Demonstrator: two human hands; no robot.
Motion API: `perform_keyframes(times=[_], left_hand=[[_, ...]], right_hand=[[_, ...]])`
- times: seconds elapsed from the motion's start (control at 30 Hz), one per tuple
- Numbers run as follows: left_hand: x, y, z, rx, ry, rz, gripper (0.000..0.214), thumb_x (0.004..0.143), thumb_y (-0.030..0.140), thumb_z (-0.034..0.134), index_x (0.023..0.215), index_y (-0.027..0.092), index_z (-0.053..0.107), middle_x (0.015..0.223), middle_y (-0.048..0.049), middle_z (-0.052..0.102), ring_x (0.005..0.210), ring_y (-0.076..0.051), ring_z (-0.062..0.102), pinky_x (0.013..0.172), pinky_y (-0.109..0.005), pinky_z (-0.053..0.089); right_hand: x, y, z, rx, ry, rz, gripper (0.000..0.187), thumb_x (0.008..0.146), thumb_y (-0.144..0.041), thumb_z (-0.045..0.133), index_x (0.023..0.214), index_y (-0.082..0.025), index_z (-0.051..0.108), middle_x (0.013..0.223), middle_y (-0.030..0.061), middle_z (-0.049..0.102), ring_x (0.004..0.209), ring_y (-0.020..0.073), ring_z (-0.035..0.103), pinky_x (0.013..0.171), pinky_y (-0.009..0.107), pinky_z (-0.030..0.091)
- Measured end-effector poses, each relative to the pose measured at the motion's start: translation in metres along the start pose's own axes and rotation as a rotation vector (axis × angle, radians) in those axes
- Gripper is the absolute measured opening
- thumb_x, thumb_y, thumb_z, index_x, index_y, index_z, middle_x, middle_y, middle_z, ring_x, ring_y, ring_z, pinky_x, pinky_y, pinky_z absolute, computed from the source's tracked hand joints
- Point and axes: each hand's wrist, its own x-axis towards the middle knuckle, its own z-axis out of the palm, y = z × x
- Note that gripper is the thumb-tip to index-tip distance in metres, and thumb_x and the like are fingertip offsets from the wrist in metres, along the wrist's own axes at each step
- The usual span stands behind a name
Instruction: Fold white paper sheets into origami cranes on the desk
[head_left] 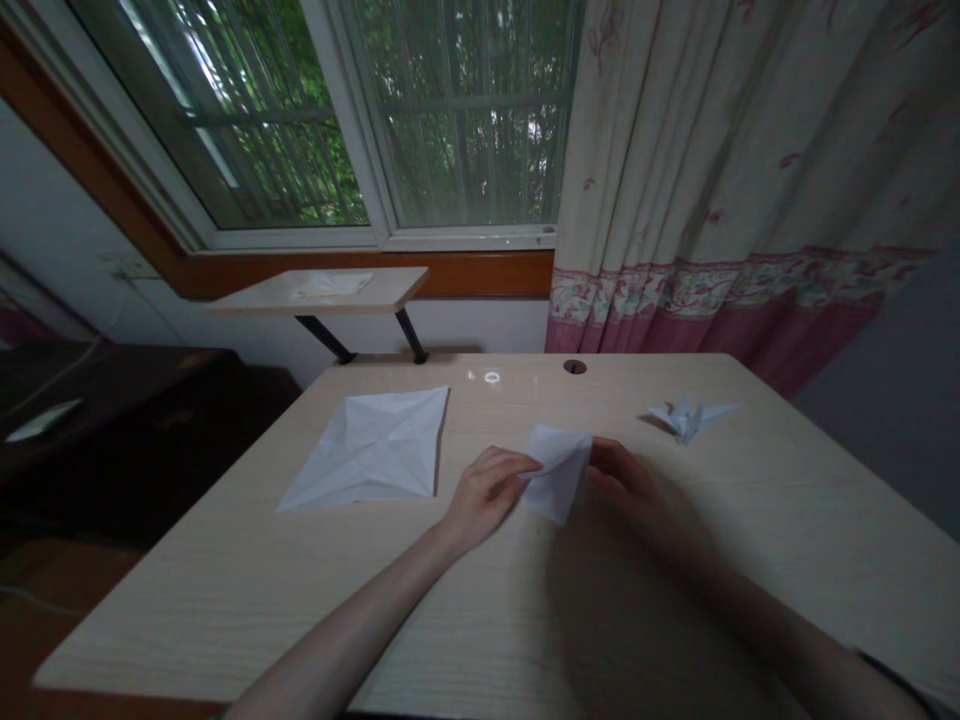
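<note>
A small folded sheet of white paper (559, 470) is held between my two hands, a little above the table. My left hand (487, 490) pinches its left corner between thumb and fingers. At its right edge my right hand (622, 480) is closed on the paper, with some fingertips hidden behind it. To the left lies a larger creased square of white paper (379, 445), spread out on the table. A folded paper crane (690, 418) rests on the table to the right of my hands.
The light wood table (450, 620) has a round cable hole (575, 367) near its back edge. A raised shelf (405, 283) with white paper (334, 284) on it stands at the back left. Behind are a window (465, 120) and a patterned curtain (697, 200). A dark cabinet (135, 400) is at the left.
</note>
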Motion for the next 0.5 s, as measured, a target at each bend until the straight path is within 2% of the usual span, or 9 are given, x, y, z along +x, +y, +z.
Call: perform_keyframes(times=[0.2,0.43,0.5], left_hand=[[-0.0016,-0.0041,0.0019,0.008,-0.062,0.101,0.027,0.094,0.020,0.055,0.114,0.025,0.071,0.109,-0.0063,0.075,0.103,-0.022,0.065,0.091,-0.039,0.052],[-0.0018,0.0007,0.0023,0.000,-0.109,0.068,0.028,0.092,0.021,0.059,0.117,0.026,0.071,0.106,-0.0056,0.076,0.102,-0.022,0.065,0.089,-0.039,0.053],[-0.0012,0.0037,0.0019,-0.007,-0.135,0.048,0.029,0.091,0.021,0.059,0.116,0.027,0.072,0.106,-0.0054,0.076,0.103,-0.022,0.064,0.089,-0.039,0.053]], right_hand=[[-0.0014,-0.0068,-0.0021,-0.014,0.007,0.025,0.031,0.092,-0.035,0.053,0.122,-0.029,0.055,0.116,0.0066,0.066,0.098,0.0239,0.064,0.088,0.042,0.055],[-0.0016,-0.0033,-0.0034,-0.024,0.133,-0.023,0.037,0.086,-0.031,0.057,0.122,-0.028,0.054,0.119,0.0077,0.062,0.092,0.0227,0.064,0.083,0.042,0.055],[-0.0023,-0.0002,-0.0037,-0.030,0.121,-0.022,0.033,0.086,-0.031,0.057,0.119,-0.028,0.056,0.115,0.0070,0.064,0.090,0.0222,0.063,0.082,0.041,0.055]])
